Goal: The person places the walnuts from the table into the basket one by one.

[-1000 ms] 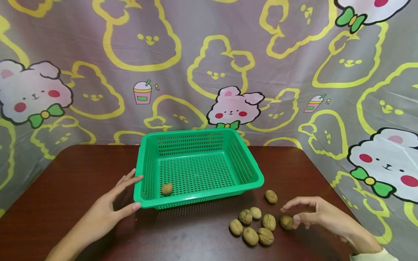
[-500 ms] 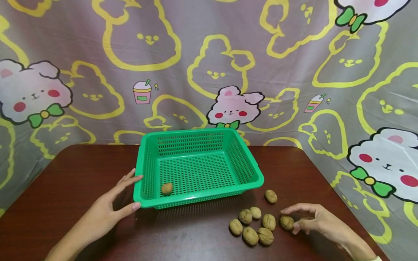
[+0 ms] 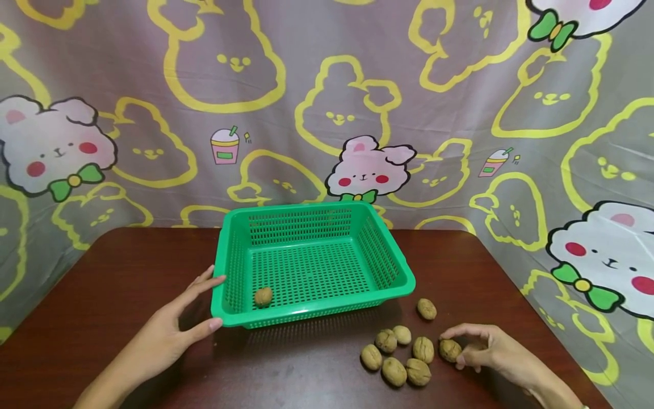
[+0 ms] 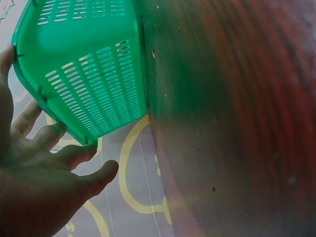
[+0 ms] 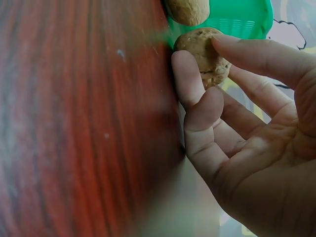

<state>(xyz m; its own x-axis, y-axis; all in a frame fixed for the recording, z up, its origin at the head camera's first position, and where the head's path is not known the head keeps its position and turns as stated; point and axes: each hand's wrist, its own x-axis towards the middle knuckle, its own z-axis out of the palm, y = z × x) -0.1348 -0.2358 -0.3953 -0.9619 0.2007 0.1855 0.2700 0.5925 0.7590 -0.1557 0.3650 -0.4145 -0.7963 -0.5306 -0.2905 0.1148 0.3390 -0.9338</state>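
Walnut (image 3: 449,350) sits pinched in the right hand (image 3: 499,352), grip narrow around it; green plastic basket (image 3: 317,307) lies leftward, beyond.

the basket (image 3: 317,308) is standing on the surface (image 3: 143,261) before the cloth (image 3: 291,125), one walnut (image 3: 263,297) lying inside, near left. the left hand (image 3: 166,335) is touching the basket's left end; loose walnuts (image 3: 394,372) are lying front-right, the right hand (image 3: 493,352) at their right edge.

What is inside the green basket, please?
Inside the green basket, one walnut is visible, near its front left corner. The front rim covers the strip directly behind it, so anything small there cannot be seen.
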